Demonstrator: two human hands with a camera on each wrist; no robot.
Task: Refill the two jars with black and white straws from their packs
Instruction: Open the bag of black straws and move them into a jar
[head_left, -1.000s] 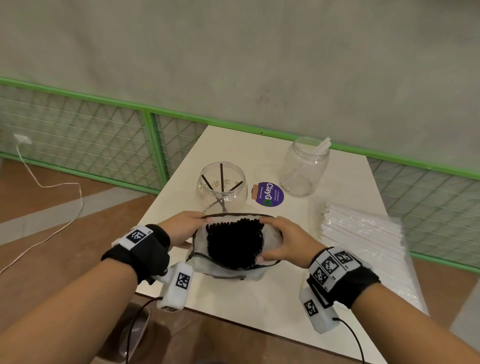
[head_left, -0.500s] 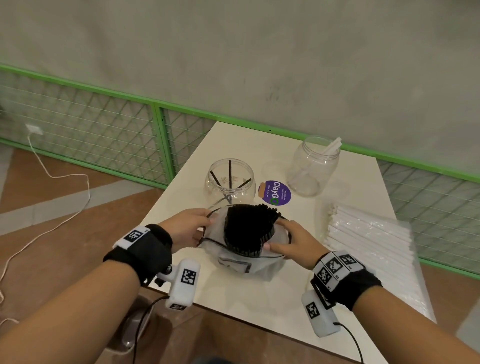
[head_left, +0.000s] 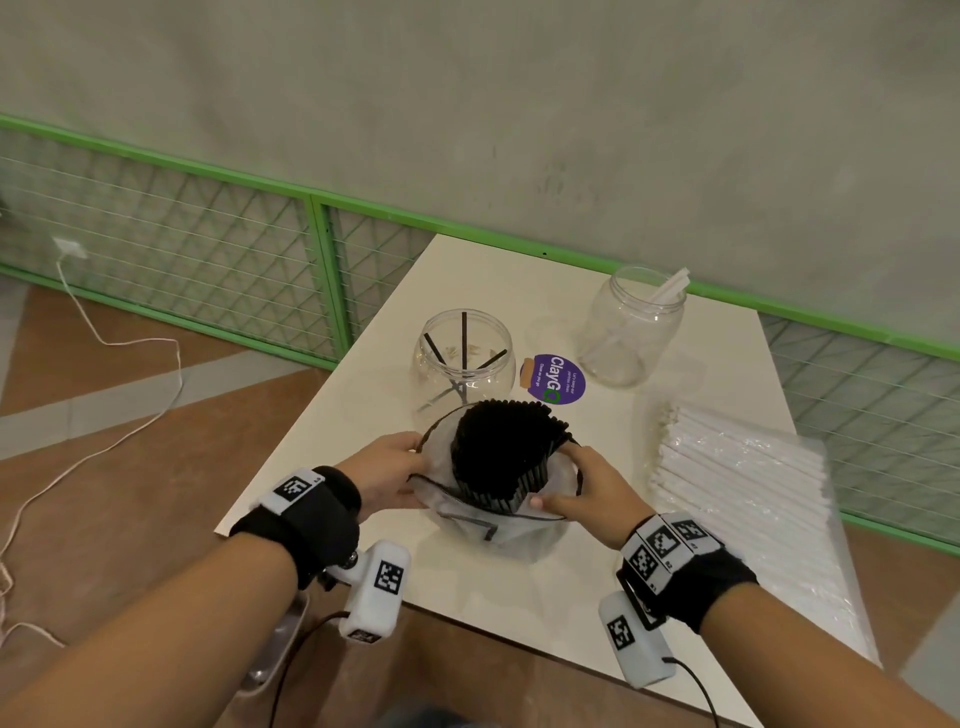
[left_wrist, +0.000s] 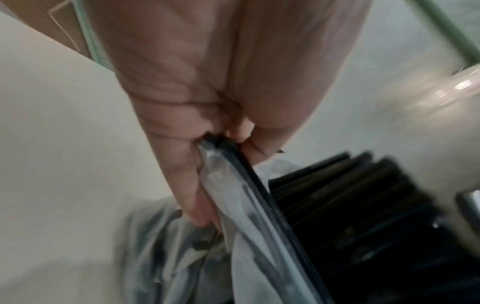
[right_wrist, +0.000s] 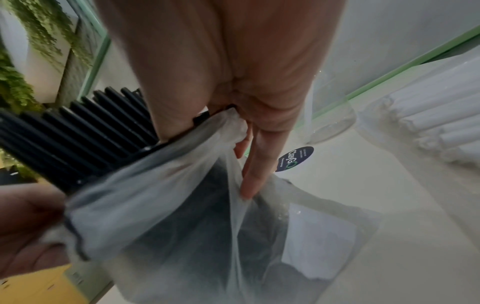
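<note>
Both hands pinch the black-edged rim of the clear pack (head_left: 470, 512) — the left hand (head_left: 387, 470) on one side, the right hand (head_left: 589, 491) opposite — apparently peeling it down so the black straws (head_left: 501, 449) stand exposed, just before the round jar (head_left: 462, 358).

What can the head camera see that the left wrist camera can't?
Only the head view shows the two jars, the purple sticker, the white straw pack and the right hand. Only the left wrist view shows, close up, the left hand's fingers pinching the bag's dark rim. Both show the black straws and their clear bag.
</note>
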